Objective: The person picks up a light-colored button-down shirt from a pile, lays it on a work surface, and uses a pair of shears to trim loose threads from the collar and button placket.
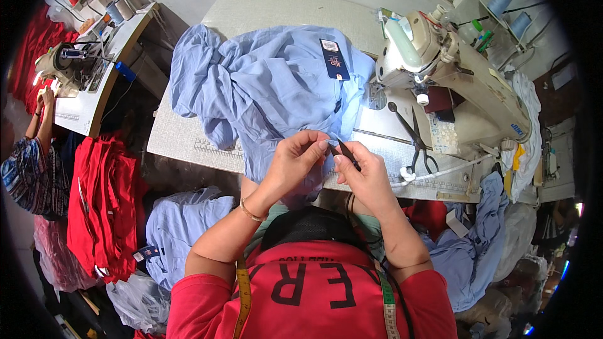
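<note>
A light blue garment [270,81] lies bunched on the sewing table, its near edge hanging over the front. My left hand [300,156] is closed, pinching a bit of that garment between thumb and fingertips. In my right hand [365,172] is a small pair of black thread snips [347,153], the pointed blades up against the pinched cloth. The fingers hide part of the spot where blades and cloth meet. A dark hang tag [334,59] lies on the garment's far right part.
A sewing machine [458,81] stands on the right of the table [182,132], with black scissors [414,138] before it. Red cloth [103,207] and blue garments [182,229] are piled at left. Another person's hand [45,97] is at a second machine, far left.
</note>
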